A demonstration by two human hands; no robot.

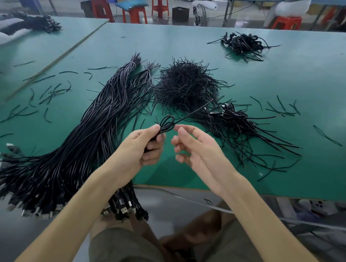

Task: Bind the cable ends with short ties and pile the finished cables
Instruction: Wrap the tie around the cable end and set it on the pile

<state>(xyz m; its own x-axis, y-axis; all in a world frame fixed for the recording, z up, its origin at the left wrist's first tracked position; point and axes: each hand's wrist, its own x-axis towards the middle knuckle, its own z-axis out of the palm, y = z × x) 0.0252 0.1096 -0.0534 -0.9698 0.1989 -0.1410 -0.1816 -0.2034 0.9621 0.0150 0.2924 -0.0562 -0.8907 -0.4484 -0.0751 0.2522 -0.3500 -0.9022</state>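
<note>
While the left hand [147, 147] grips a looped cable [162, 129] just in front of the tie heap [186, 85] on the green bench [271, 80], the right hand [191, 149] hangs slack-fingered beside it, with red stools [134, 13] far beyond the heap.

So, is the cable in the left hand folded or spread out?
Folded: the cable forms loops above the left hand, one end sticking out.
</note>
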